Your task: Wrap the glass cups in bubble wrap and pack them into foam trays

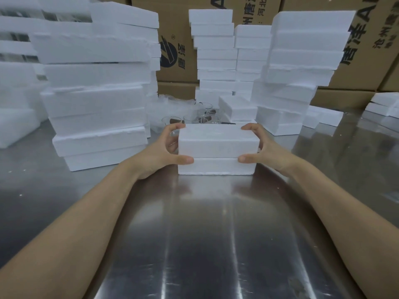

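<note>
**Both hands grip closed foam box at table centre**

Far left: a tall foam stack [97, 100] stands on the steel table [216, 234], its slabs unevenly aligned.

Left arm: bare forearm runs from the lower left corner up toward centre. The left hand [159, 154] clasps the left end of the foam box [218, 147]; the thumb lies along the seam on the near face, the fingers curl over the top far edge.

Centre: the box consists of two foam trays, one set on the other, edges roughly flush, resting on the table. Contents not visible. Behind it, unwrapped glass cups [200, 117] stand in a group beside a loose heap of bubble wrap [166, 108].

Right arm: forearm enters from the lower right, mirroring the left. The right hand [267, 147] clasps the box's right end, thumb on the seam, fingers curled over the top far corner.

Right: further foam piles [298, 72] rise against cartons [367, 50] with printed lettering.
</note>
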The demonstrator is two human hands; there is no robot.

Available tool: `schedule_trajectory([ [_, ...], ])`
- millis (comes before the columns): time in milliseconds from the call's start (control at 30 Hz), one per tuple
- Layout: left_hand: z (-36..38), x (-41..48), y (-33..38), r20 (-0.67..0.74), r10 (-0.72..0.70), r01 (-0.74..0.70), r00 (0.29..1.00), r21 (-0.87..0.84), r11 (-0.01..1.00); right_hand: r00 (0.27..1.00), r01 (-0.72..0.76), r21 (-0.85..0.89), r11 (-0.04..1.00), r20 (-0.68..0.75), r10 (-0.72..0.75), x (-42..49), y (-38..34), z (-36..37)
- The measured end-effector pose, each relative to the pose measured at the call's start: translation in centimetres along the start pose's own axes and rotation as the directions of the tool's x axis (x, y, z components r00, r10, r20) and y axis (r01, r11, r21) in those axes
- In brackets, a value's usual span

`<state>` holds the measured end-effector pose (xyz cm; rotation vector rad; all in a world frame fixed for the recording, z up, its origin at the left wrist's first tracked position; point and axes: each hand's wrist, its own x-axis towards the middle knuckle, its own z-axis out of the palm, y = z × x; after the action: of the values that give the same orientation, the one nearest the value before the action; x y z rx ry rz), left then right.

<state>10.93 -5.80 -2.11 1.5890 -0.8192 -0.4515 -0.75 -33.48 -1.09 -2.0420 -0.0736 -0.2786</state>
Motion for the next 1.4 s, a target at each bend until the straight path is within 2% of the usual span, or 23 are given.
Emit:
schedule_trajectory([
  [233,0.0,-0.3,0.0,-0.010,0.004,-0.004,1.000,-0.015,1.000,0.999,0.016,-0.065,0.998,0.033,-0.014,0.3,0.3,-0.4],
  [367,0.8,-0.1,-0.2,-0.087,0.009,-0.011,0.996,-0.021,1.000,1.000,0.008,-0.120,0.993,-0.022,-0.010,0.2,0.5,-1.2],
  [533,1.2,0.2,-0.6,-0.170,0.018,-0.009,0.985,0.057,0.998,0.988,-0.068,-0.126,0.990,-0.149,0.049,-1.5,1.1,-4.4],
  [667,1.0,0.3,-0.6,-0.180,0.004,0.020,0.984,0.134,0.991,0.947,-0.121,-0.072,0.990,-0.309,0.093,-3.3,2.6,-7.3],
  [833,1.4,0.6,-0.8,-0.238,0.002,0.036,0.971,0.153,0.988,0.851,-0.206,-0.087,0.975,-0.507,0.135,-4.9,3.8,-9.8],
  [1100,1.7,0.7,-0.8,-0.287,0.015,0.040,0.958,0.182,0.982,0.824,-0.263,-0.050,0.964,-0.532,0.197,-4.6,4.4,-10.3],
  [1167,1.7,0.7,-0.8,-0.290,0.011,0.041,0.957,0.174,0.984,0.742,-0.239,0.064,0.969,-0.631,0.224,-4.0,4.2,-10.0],
  [1200,1.7,0.7,-0.9,-0.295,0.011,0.040,0.955,0.165,0.985,0.671,-0.180,0.045,0.983,-0.725,0.157,-3.9,3.7,-9.6],
  [1233,1.8,0.7,-0.8,-0.302,0.014,0.037,0.953,0.161,0.986,0.579,-0.095,-0.057,0.994,-0.816,0.008,-3.8,3.0,-9.0],
  [1300,2.0,0.7,-0.8,-0.309,0.041,0.027,0.950,0.215,0.976,0.409,0.059,-0.346,0.936,-0.847,-0.339,-3.4,0.7,-7.3],
  [1333,2.1,0.8,-0.8,-0.291,0.079,0.012,0.953,0.298,0.954,0.398,0.103,-0.420,0.901,-0.813,-0.425,-3.0,-0.5,-6.0],
  [1367,2.2,0.9,-0.9,-0.265,0.133,-0.011,0.955,0.416,0.909,0.442,0.130,-0.427,0.895,-0.783,-0.437,-2.6,-1.7,-4.4],
  [1400,2.3,1.0,-1.0,-0.238,0.195,-0.038,0.952,0.538,0.842,0.521,0.140,-0.387,0.911,-0.754,-0.400,-2.2,-2.7,-2.5],
])
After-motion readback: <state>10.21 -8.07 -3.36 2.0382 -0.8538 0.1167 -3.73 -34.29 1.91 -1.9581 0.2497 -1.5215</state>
